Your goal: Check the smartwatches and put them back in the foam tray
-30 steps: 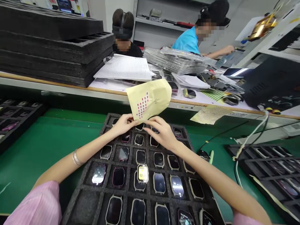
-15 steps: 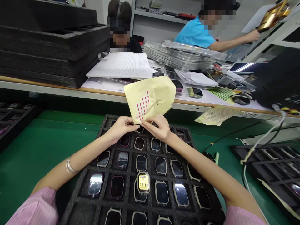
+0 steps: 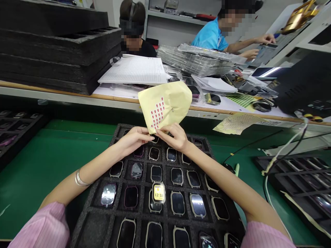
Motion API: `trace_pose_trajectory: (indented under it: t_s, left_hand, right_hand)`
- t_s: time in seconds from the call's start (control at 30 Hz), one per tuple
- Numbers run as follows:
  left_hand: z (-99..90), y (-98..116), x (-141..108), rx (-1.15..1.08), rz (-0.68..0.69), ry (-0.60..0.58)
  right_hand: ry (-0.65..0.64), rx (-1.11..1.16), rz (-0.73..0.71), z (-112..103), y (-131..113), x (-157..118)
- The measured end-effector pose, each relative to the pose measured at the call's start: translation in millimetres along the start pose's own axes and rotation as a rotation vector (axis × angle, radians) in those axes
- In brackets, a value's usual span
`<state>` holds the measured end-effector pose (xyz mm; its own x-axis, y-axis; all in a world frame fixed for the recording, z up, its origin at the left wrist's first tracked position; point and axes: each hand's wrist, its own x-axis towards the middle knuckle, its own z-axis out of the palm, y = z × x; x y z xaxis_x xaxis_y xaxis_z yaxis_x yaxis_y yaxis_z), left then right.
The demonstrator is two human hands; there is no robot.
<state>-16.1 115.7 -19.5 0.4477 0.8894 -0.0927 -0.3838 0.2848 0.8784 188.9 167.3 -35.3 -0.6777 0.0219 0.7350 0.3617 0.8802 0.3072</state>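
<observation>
A yellow sheet with rows of small red arrow stickers is held up above the far part of a black foam tray. My left hand pinches the sheet's lower left corner between thumb and fingers. Close beside it, my right hand has its fingertips closed at the sheet's bottom edge, by the lowest arrows. Several watch bodies without straps lie in the tray's compartments. One lit watch, showing 12:18 on a yellow face, rests on top of another watch near the middle.
Black foam trays are stacked at the back left on a shelf. Papers, plastic trays and another sticker sheet are along it. More watch trays stand left and right. Cables hang at right. Two people are beyond.
The view has shifted slightly, while both my hands keep their hold on the yellow sheet. The person in blue has lowered an arm from the gold-coloured object, and both their hands now show.
</observation>
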Motion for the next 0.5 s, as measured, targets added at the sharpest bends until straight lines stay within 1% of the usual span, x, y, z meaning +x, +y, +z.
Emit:
trace_pose_trajectory:
  t_s: [0.17,0.27,0.33,0.4,0.47,0.5]
  left_hand:
    - [2.7,0,0,-0.037,0.005,-0.025]
    - [4.8,2,1,-0.065,0.005,-0.028]
    - [5.4,1,-1,-0.049,-0.011,-0.018]
    - [4.1,-2,-8,0.032,-0.015,0.037]
    - [0.4,-11,-20,0.204,-0.004,0.163]
    - [-1.9,-16,-28,0.306,-0.001,0.223]
  right_hand:
    - [-0.031,0.044,0.085,0,-3,-2]
    - [-0.008,0.105,0.176,-2,-6,3]
    - [0.016,0.126,0.264,-6,-13,8]
    - [0.025,0.174,0.359,-16,-27,10]
    - [0.001,0.283,0.409,-30,-49,7]
    - [-0.033,0.349,0.405,-38,-62,4]
